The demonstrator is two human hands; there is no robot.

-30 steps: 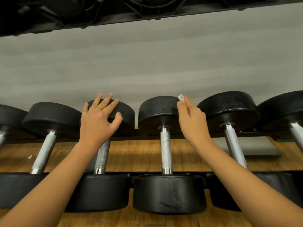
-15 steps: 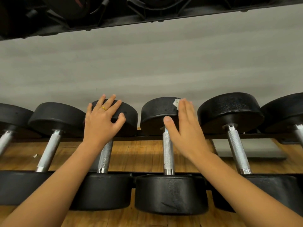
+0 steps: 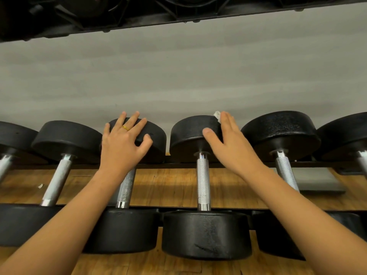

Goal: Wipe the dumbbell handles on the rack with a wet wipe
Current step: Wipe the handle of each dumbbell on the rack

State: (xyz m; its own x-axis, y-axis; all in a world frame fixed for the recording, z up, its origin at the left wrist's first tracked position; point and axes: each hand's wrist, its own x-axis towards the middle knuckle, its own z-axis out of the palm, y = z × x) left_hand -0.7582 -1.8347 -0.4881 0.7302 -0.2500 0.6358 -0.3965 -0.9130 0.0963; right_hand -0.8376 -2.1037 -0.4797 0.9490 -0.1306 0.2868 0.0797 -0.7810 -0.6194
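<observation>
Several black dumbbells with knurled steel handles lie in a row on the rack. My left hand (image 3: 124,143), wearing a gold ring, rests with spread fingers on the far head of one dumbbell (image 3: 153,139), hiding the top of its handle (image 3: 125,189). My right hand (image 3: 228,143) lies flat against the far head of the middle dumbbell (image 3: 190,133), pressing a white wet wipe (image 3: 217,115) under its fingers; only a corner of the wipe shows. The middle dumbbell's handle (image 3: 203,181) is uncovered.
More dumbbells sit to the left (image 3: 65,135) and right (image 3: 282,132). The black rack rails (image 3: 174,165) cross over a wooden floor (image 3: 168,185). A grey mat (image 3: 317,181) lies at right. An upper rack shelf (image 3: 139,18) hangs overhead against the grey wall.
My right hand slid on the middle dumbbell's far head, first lower with the thumb spreading out, then back toward the top edge. The left hand stayed in place.
</observation>
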